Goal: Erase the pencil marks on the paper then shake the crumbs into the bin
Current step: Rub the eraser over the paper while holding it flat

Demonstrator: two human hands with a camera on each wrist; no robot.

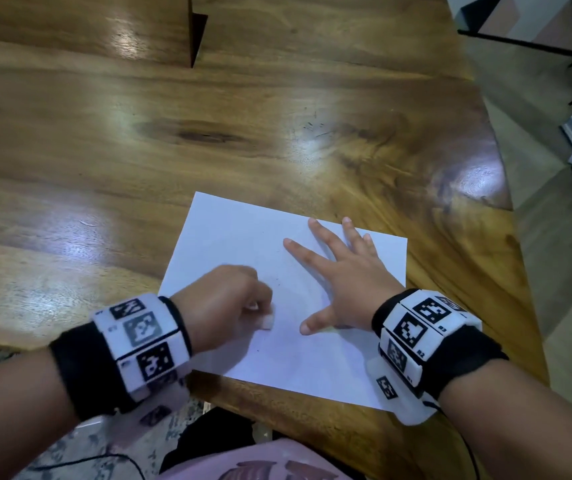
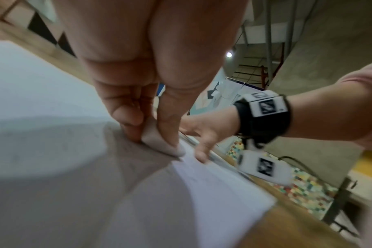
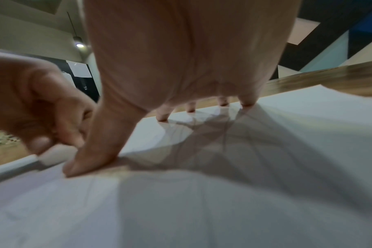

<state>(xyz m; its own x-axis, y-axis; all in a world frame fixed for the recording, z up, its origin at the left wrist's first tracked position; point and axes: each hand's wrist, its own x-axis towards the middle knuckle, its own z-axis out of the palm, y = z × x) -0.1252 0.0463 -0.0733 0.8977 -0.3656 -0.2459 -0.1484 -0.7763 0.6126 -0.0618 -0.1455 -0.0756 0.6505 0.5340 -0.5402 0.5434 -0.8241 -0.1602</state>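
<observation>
While my left hand [image 1: 222, 303] curls tight around a small white eraser [image 1: 267, 321], pinching it between thumb and fingers, its tip presses on the sheet of paper [image 1: 243, 230] near the sheet's lower middle in the head view. My left wrist camera shows the eraser [image 2: 159, 142] wedged between thumb and forefinger and touching the page, though that picture is blurred. My right hand [image 1: 343, 278] lies open just to the right of it, fingers spread and straight, thumb and fingertips pressing the paper flat; from the right wrist view the fingertips [image 3: 162, 117] stand on the sheet near its far edge. Both hands are close together but not touching. The paper sits in the lower centre of the head frame, turned at a slight angle, near the right-hand end of the glossy wooden bench [image 1: 139, 140]. A few small dark specks lie on the sheet beside and below the eraser, and faint grey pencil lines [image 1: 298, 296] show between my hands. Each wrist wears a black band with white blocks printed in black square patterns [image 1: 142, 341]. A dark wooden panel [image 1: 194, 36] stands at the top of the frame, and pale floor shows off the bench's right side.
</observation>
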